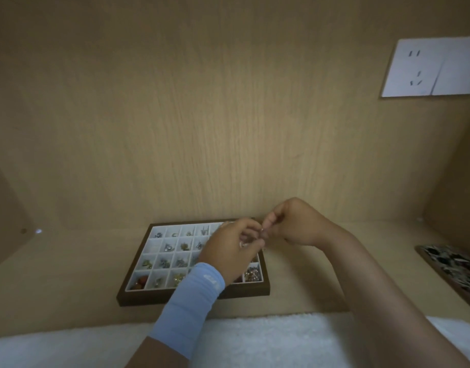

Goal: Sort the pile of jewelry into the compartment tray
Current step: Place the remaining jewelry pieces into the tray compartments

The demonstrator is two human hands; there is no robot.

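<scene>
Both hands' grip [263,233] above compartment tray [138,294].

A pale wood-grain worktop [69,293] carries the compartment tray [191,297] at centre — a patterned board [451,266] at three o'clock, white fleecy cloth [255,341] at six.

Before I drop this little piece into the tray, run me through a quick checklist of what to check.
1. Piece secured: both hands, left hand and right hand, pinch something tiny between the fingertips; what it is, cannot tell.
2. Hands positioned over the compartment tray: ok, they meet above its far right corner.
3. Free compartment available: ok, the second-row leftmost compartment looks empty.
4. Matching compartment for this piece: cannot tell, contents too small and blurred.
5. Right-hand columns clear: cannot tell, the left hand and blue sleeve hide them.
6. Tray sitting flat on the wooden surface: ok.
</scene>
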